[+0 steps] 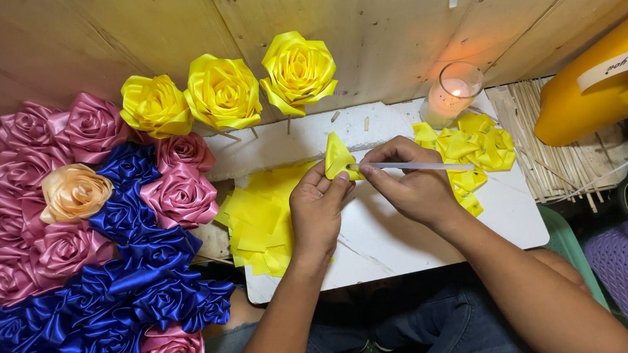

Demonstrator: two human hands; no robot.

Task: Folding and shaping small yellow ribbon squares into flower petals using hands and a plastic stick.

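Folded yellow ribbon petal [339, 157] sits pinched in left hand [317, 211] fingertips over the white foam board [390, 241]. Right hand [410, 185] clamps a thin white stick [419, 166] against it. Flat yellow ribbon squares [258, 220] lie left of the board's middle, lit glass candle [451, 94] behind.

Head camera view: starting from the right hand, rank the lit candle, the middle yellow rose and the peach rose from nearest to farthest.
Measured from the right hand:
1. Lit candle in its glass, just above and to the right of the hand, by the wooden wall.
2. Middle yellow rose, up and to the left, standing against the wall.
3. Peach rose, far left, among the pink and blue roses.
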